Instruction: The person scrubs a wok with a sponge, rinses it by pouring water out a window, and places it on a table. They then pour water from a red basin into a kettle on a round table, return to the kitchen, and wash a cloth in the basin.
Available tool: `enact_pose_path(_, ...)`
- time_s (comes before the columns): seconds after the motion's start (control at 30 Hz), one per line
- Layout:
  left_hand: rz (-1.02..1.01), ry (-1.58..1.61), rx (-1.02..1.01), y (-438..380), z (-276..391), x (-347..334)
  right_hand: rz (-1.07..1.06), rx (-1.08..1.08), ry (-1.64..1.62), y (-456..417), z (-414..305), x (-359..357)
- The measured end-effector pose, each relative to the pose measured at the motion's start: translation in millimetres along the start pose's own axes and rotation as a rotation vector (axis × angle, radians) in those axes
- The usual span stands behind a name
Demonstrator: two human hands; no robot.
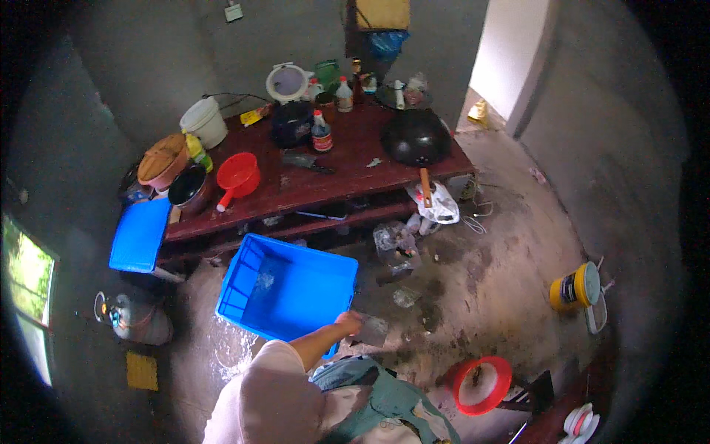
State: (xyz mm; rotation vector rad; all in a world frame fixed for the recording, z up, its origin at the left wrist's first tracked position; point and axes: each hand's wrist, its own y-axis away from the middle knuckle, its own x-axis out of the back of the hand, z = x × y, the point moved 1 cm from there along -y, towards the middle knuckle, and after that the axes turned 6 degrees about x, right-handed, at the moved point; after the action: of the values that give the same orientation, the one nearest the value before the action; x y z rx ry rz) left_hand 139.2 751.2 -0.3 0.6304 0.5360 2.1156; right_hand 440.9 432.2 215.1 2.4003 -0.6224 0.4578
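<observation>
My left hand (348,323) reaches across from a pale sleeve, with its fingers curled at the right rim of a large blue plastic crate (299,294). A little water or a clear shiny patch shows inside the crate. Right beside the hand is a flat grey rectangular piece (371,330); whether the hand touches it, I cannot tell. My right hand is out of view. Wet, glistening floor (230,352) lies by the crate's lower left side. A green patterned cloth garment (388,397) covers my front.
Beyond the crate, a dark red wooden table (355,177) bears a wok (417,137), a red dipper (238,175), a cleaver (302,161), bottles and buckets. A gas cylinder (141,322) stands left. To the right are a yellow bucket (574,288) and a red-rimmed basin (482,386).
</observation>
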Motion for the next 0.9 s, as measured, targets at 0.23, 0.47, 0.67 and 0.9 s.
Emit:
enact_pose_path(0.23,0.836,0.429,0.415,83,26,101,-0.15,0.113,0.161,-57,-21,15)
enact_pose_path(0.47,1.537,-0.122,0.358,146,101,301,-0.193,0.07,0.394,-100,-31,39)
enact_pose_path(0.67,1.687,-0.448,0.386,129,106,456,-0.129,-0.146,0.615,-73,-3,85)
enact_pose_path(0.9,1.051,-0.678,0.613,97,79,573,-0.159,-0.364,0.771,32,45,132)
